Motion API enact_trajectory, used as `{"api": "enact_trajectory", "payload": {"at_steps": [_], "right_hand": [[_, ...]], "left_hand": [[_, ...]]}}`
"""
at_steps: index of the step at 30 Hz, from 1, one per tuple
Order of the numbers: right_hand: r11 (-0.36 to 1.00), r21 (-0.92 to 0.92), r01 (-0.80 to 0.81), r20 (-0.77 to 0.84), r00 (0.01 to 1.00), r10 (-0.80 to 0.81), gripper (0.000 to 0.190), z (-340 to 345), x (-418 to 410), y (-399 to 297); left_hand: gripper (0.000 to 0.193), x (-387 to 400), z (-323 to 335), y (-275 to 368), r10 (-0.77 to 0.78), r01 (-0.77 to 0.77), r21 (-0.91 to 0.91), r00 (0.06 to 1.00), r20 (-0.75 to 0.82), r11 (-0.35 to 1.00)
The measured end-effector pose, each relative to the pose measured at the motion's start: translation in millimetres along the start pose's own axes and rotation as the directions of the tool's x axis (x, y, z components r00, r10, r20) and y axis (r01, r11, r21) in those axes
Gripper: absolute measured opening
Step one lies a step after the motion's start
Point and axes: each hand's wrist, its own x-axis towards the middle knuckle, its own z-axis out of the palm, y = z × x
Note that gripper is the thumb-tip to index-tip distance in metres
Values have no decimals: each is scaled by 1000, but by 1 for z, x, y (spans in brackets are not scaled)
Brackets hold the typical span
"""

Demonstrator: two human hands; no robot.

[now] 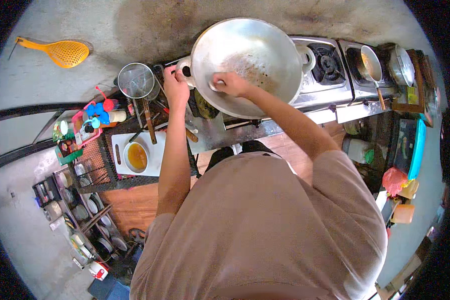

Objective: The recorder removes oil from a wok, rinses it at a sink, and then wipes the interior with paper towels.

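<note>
A large metal wok (255, 48) stands tilted on the stove at the top centre, its inside facing me and browned in the middle. My left hand (177, 84) grips the wok's left loop handle. Inside the wok, towards its left side, my right hand (227, 84) is closed on a small whitish object (213, 85), mostly hidden by the fingers, which I cannot identify. To the left of my left forearm, a white bowl of brown liquid (137, 156) rests on a white cutting board (155, 150). A round wire strainer (136, 80) lies above the board.
Right of the wok are a gas burner (327, 63) and a small saucepan (371, 63) with its handle towards me. A lidded metal pot (402, 65) stands farther right. At left, a pink basket (84, 129) holds bottles, and a yellow slotted skimmer (67, 53) hangs on the wall.
</note>
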Motion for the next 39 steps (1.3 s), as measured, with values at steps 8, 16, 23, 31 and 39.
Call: {"api": "enact_trajectory", "payload": {"at_steps": [8,16,23,31,39], "right_hand": [[806,-247,-538,-490,787,376,21,-30,46,50],[981,-181,-66,353,927,128,20,-44,-64,-50],[208,-978,22,83,953,291,23,-171,-96,38],[570,-820,-59,171,924,341,20,-131,-136,-27],[902,-360,-238,102,951,292,19,-75,-130,-85]], "left_hand": [[22,2,5,5,-5,6,-31,999,34,999],[22,-3,5,-13,31,-29,40,998,-52,999],[25,-1,7,-9,31,-31,-2,1000,1,1000],[19,-3,8,-5,12,-10,35,999,-51,999],[22,-2,6,-1,-6,12,136,999,-47,991]]}}
